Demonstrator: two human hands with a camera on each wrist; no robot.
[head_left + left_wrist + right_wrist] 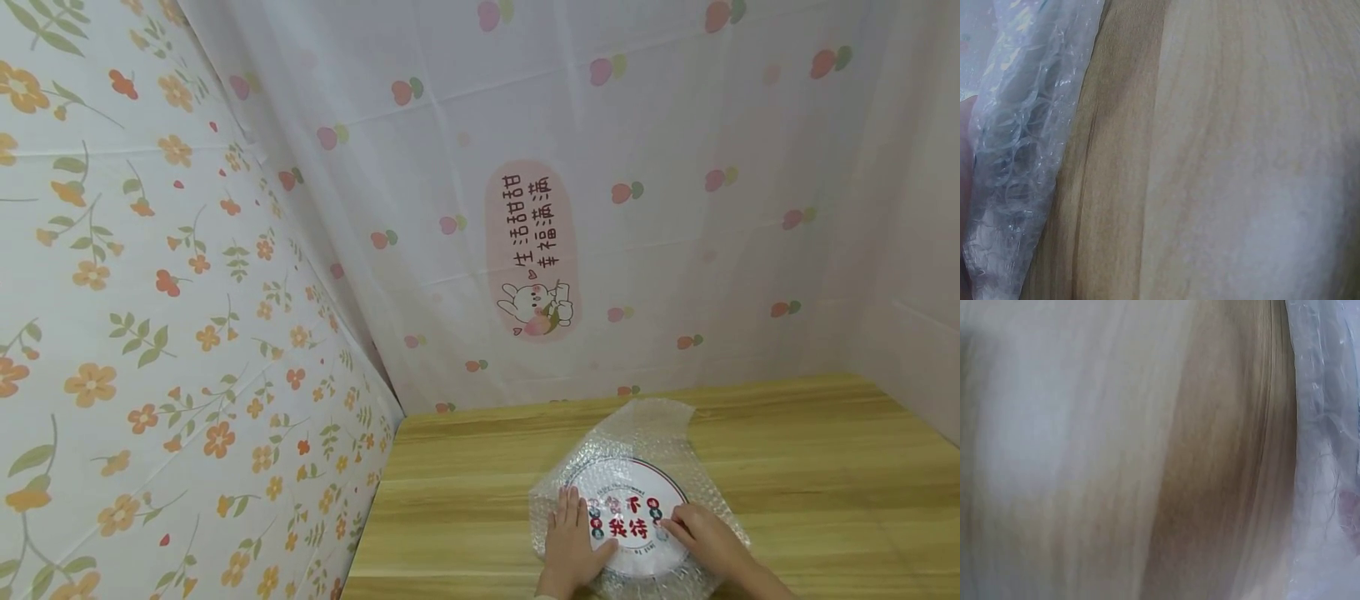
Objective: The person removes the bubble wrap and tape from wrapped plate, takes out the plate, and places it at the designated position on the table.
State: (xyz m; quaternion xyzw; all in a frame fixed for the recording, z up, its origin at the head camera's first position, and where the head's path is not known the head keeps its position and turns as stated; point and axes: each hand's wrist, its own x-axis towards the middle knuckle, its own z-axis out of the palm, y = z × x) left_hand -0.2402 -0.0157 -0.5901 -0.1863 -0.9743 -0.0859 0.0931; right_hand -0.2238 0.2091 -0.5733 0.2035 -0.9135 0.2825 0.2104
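Observation:
A round white plate [630, 492] with red characters and a dark rim line lies inside clear bubble wrap [637, 425] on the wooden table [810, 467]. My left hand [572, 537] lies flat with straight fingers on the plate's left side, over the wrap. On the plate's right side my right hand [701, 537] rests, fingers pointing left at the print. The left wrist view shows only a bubble wrap edge [1016, 156] against wood. A strip of wrap [1329, 456] borders the right wrist view, which is blurred.
A floral cloth [150, 333] hangs close on the left. A white curtain [600, 167] with a pink rabbit label [534, 250] covers the back. The table's left edge [371, 517] meets the floral cloth.

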